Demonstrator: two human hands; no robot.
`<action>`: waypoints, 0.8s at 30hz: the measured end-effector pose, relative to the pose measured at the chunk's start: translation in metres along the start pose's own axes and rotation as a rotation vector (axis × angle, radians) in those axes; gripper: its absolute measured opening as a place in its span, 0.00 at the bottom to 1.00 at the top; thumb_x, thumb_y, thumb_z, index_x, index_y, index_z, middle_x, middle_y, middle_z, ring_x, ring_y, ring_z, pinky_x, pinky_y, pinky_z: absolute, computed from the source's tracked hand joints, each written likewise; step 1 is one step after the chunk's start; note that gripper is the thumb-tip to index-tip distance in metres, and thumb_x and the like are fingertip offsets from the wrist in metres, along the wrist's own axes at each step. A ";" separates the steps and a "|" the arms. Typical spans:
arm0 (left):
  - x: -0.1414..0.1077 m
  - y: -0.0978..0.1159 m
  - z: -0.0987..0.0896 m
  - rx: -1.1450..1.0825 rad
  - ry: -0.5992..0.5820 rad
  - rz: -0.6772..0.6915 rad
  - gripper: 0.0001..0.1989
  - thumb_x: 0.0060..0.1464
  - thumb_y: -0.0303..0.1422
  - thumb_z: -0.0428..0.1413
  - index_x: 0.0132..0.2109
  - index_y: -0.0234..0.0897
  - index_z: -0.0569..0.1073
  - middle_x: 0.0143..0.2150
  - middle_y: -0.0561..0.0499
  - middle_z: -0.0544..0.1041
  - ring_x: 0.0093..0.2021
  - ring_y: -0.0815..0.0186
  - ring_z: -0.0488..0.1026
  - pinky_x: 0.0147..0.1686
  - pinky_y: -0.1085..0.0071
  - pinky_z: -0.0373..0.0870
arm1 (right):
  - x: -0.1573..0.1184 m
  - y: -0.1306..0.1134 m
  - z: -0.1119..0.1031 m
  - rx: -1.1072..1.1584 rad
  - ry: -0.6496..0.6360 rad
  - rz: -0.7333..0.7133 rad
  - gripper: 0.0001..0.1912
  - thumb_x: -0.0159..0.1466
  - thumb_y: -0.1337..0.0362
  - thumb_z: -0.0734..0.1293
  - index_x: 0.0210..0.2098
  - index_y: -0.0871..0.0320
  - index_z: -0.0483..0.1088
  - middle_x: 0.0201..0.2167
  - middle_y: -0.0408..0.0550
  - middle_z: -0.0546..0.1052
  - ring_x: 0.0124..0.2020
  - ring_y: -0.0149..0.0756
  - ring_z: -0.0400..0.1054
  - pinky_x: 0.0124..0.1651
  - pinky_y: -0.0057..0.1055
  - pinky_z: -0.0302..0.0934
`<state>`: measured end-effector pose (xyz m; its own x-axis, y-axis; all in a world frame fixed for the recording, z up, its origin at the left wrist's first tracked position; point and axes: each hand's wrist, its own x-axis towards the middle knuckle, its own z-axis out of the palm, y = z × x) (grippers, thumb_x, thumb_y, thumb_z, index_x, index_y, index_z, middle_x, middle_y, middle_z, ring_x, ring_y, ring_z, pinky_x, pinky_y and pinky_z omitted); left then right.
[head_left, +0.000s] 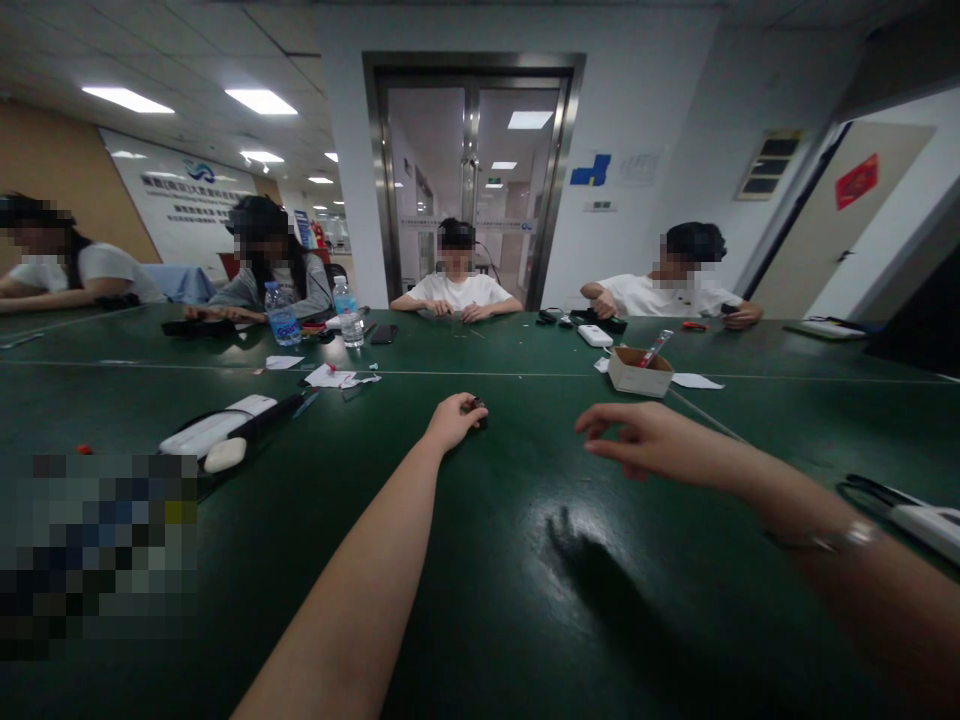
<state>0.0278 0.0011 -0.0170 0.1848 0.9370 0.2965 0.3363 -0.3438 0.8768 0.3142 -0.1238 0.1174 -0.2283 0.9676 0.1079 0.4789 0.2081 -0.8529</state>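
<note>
The left hand (pixel 451 424) is gripping a small dark piece (pixel 480 414) between thumb and fingers; the piece is sitting at or just above the green table (pixel 480 560), left of the box (pixel 637 382) and nearer the wearer, and I'm not managing to tell what it is. The right hand (pixel 626 435) is hovering on the near side of the box, fingers loosely curled and parted, a bracelet (pixel 860 536) circling its wrist. A slim tube (pixel 658 347) is leaning inside the box, a paper (pixel 697 381) is lying just right of it, and a white pack (pixel 595 336) is resting behind it. Well left of the box, a phone (pixel 383 334) is lying beside two bottles (pixel 282 320). Beyond the box, four people (pixel 457 293) are sitting along the table's far side
</note>
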 end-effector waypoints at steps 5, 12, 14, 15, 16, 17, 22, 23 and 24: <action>0.005 -0.005 0.000 -0.129 0.046 -0.013 0.12 0.48 0.36 0.59 0.39 0.34 0.73 0.33 0.48 0.75 0.28 0.67 0.72 0.29 0.72 0.67 | 0.099 0.016 0.079 -0.042 -0.314 0.157 0.21 0.59 0.62 0.69 0.49 0.61 0.62 0.38 0.53 0.72 0.17 0.28 0.68 0.17 0.23 0.64; 0.003 0.007 -0.012 -0.369 0.134 0.037 0.16 0.45 0.40 0.60 0.39 0.33 0.73 0.32 0.49 0.73 0.30 0.67 0.71 0.31 0.72 0.68 | 0.144 0.026 0.153 0.594 -0.267 0.227 0.06 0.68 0.67 0.58 0.40 0.63 0.63 0.27 0.49 0.71 0.20 0.32 0.70 0.24 0.27 0.69; 0.003 0.006 -0.013 -0.396 0.151 0.036 0.16 0.45 0.39 0.60 0.39 0.33 0.73 0.32 0.49 0.73 0.30 0.68 0.71 0.31 0.72 0.69 | 0.147 0.030 0.166 0.747 -0.200 0.180 0.06 0.68 0.71 0.57 0.38 0.64 0.65 0.25 0.48 0.71 0.20 0.29 0.69 0.24 0.23 0.67; 0.003 0.006 -0.014 -0.389 0.156 0.033 0.15 0.44 0.38 0.60 0.39 0.33 0.73 0.32 0.49 0.72 0.30 0.68 0.71 0.32 0.72 0.69 | 0.147 0.033 0.170 0.799 -0.165 0.164 0.06 0.68 0.72 0.58 0.37 0.65 0.65 0.24 0.48 0.71 0.20 0.28 0.69 0.24 0.22 0.67; 0.003 0.005 -0.014 -0.371 0.156 0.030 0.15 0.44 0.37 0.60 0.39 0.33 0.73 0.33 0.49 0.72 0.30 0.68 0.71 0.32 0.72 0.69 | 0.147 0.037 0.172 0.832 -0.130 0.152 0.05 0.67 0.73 0.59 0.37 0.65 0.66 0.24 0.47 0.71 0.19 0.27 0.68 0.22 0.20 0.65; 0.002 0.005 -0.013 -0.348 0.151 0.025 0.14 0.44 0.36 0.60 0.38 0.33 0.74 0.33 0.49 0.72 0.31 0.68 0.71 0.33 0.71 0.69 | 0.147 0.041 0.173 0.849 -0.097 0.143 0.04 0.65 0.74 0.61 0.36 0.65 0.67 0.24 0.47 0.72 0.18 0.26 0.67 0.21 0.19 0.64; 0.000 0.008 -0.013 -0.316 0.115 -0.035 0.12 0.44 0.33 0.60 0.38 0.33 0.74 0.32 0.49 0.74 0.32 0.67 0.72 0.35 0.70 0.69 | 0.143 0.052 0.163 0.861 -0.023 0.118 0.06 0.60 0.79 0.64 0.35 0.66 0.68 0.25 0.48 0.73 0.18 0.26 0.67 0.18 0.17 0.62; 0.000 0.009 -0.013 -0.325 0.112 -0.050 0.12 0.45 0.32 0.60 0.38 0.33 0.73 0.32 0.48 0.74 0.33 0.66 0.73 0.36 0.70 0.69 | 0.143 0.053 0.161 0.880 -0.020 0.122 0.06 0.60 0.79 0.63 0.35 0.66 0.68 0.25 0.49 0.74 0.19 0.27 0.68 0.20 0.19 0.64; 0.000 0.009 -0.013 -0.337 0.111 -0.064 0.11 0.45 0.31 0.59 0.38 0.33 0.73 0.33 0.48 0.74 0.34 0.66 0.73 0.36 0.70 0.69 | 0.143 0.053 0.160 0.903 -0.015 0.125 0.07 0.60 0.80 0.62 0.36 0.66 0.69 0.26 0.50 0.74 0.20 0.28 0.69 0.22 0.20 0.66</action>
<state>0.0185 -0.0008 -0.0041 0.0653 0.9633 0.2604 0.0168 -0.2619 0.9649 0.1714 0.0023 0.0059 -0.2330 0.9724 -0.0132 -0.3435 -0.0950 -0.9343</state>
